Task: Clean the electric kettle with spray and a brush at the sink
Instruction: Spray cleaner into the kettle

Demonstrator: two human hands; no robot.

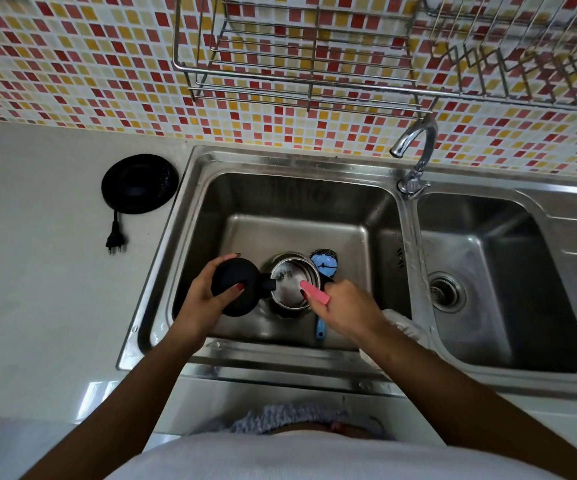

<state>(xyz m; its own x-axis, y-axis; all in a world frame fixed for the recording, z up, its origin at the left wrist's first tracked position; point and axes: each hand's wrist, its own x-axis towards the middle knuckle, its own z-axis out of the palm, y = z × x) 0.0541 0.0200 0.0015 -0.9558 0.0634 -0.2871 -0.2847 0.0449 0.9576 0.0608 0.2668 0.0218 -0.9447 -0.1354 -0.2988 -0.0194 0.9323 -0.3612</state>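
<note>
The electric kettle is stood in the left basin of the steel sink, its black lid swung open to the left. The lid is gripped by the left hand, whose fingers are curled around its edge. A pink brush is pinched between the fingers of the right hand and is dipped into the kettle's mouth. A blue brush is laid just beside the kettle. The black kettle base with its plug is set on the counter. No writing can be read anywhere.
</note>
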